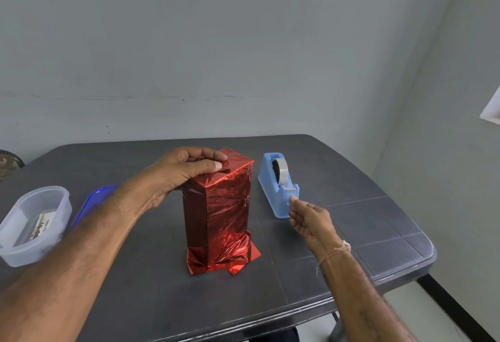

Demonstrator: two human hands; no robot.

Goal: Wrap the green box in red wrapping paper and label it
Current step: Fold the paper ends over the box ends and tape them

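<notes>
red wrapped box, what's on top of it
The left hand sits on top, thumb and fingers pinching the folded red paper. The green box itself is wholly covered.

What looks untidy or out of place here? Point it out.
The red wrapping paper flares out crumpled and unfolded at the foot of the upright box, splayed on the table. The left hand pinches the top flap down. The blue lid lies beside its clear container.
</notes>
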